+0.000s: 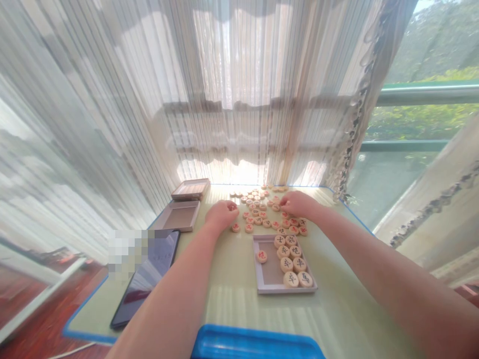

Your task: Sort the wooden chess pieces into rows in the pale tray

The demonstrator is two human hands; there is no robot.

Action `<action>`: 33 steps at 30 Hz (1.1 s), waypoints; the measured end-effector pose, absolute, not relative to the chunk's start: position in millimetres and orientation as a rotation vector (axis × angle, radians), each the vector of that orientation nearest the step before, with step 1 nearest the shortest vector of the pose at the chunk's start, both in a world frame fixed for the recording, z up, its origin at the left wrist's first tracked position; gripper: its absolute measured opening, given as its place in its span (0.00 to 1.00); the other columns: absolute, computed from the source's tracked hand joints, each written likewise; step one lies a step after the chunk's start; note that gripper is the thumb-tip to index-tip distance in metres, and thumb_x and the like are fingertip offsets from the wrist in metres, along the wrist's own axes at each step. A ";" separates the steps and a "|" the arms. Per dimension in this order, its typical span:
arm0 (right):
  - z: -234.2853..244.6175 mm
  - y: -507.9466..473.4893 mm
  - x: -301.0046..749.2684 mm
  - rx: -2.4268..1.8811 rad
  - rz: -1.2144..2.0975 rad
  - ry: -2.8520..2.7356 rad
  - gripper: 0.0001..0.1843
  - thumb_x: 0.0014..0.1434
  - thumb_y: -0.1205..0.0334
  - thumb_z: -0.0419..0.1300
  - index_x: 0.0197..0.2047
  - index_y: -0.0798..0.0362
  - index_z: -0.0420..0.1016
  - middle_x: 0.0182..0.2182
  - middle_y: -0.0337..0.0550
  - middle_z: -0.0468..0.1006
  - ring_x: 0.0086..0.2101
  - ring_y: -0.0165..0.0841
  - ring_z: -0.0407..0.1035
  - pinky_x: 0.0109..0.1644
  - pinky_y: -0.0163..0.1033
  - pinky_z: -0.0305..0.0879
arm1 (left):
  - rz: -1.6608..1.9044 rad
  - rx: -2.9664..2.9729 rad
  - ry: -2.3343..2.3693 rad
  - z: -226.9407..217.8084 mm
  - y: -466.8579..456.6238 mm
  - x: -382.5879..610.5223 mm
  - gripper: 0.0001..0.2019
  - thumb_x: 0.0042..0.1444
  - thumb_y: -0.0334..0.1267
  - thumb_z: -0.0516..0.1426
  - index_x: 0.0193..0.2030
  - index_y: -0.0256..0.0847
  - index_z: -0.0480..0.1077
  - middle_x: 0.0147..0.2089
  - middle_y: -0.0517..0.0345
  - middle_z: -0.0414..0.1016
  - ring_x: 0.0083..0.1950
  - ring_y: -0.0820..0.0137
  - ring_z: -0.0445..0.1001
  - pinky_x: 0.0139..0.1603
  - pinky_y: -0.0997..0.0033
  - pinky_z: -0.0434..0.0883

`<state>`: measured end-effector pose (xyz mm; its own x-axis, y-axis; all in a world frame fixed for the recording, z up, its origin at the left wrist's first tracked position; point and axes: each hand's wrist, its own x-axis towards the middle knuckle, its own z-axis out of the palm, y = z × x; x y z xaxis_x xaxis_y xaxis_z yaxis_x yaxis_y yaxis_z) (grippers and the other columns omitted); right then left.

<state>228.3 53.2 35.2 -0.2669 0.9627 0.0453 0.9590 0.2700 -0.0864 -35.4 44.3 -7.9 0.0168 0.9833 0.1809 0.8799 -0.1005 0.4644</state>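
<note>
Head view: left hand (221,216) and right hand (299,204) are flanking pieces (262,215) mid-frame, fingers bent, grip unclear; lower-centre tray (270,274) is showing bare room inside

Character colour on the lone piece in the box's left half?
Red on the lone piece in the box; best seen in the head view.

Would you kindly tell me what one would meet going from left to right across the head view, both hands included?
Dark-screened device → left hand → red-marked piece on the left side of the open box → right hand → railing outside the window.
</note>
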 end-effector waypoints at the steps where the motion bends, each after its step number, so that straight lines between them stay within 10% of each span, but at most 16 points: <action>1: 40.0 55.6 225.7 -1.853 0.134 -2.465 0.12 0.50 0.60 0.57 0.36 0.49 0.80 0.34 0.40 0.79 0.35 0.34 0.70 0.36 0.35 0.62 | 0.702 2.062 1.955 -8.8 45.3 -34.7 0.16 0.49 0.46 0.53 0.43 0.47 0.74 0.44 0.57 0.77 0.42 0.65 0.74 0.35 0.72 0.67; 19: 38.0 69.3 245.6 -1.701 0.563 -2.335 0.15 0.52 0.57 0.55 0.39 0.50 0.79 0.35 0.39 0.79 0.33 0.32 0.70 0.37 0.35 0.64 | 0.676 1.999 2.044 -9.8 43.9 -29.2 0.15 0.47 0.36 0.50 0.39 0.48 0.74 0.43 0.58 0.78 0.43 0.62 0.73 0.33 0.69 0.65; 33: 30.2 70.2 228.8 -1.729 0.283 -2.366 0.12 0.49 0.57 0.58 0.35 0.51 0.78 0.36 0.39 0.78 0.28 0.30 0.69 0.34 0.34 0.62 | 0.596 1.970 2.112 -6.8 41.8 -24.1 0.15 0.48 0.35 0.48 0.38 0.50 0.73 0.44 0.61 0.76 0.46 0.62 0.72 0.39 0.66 0.67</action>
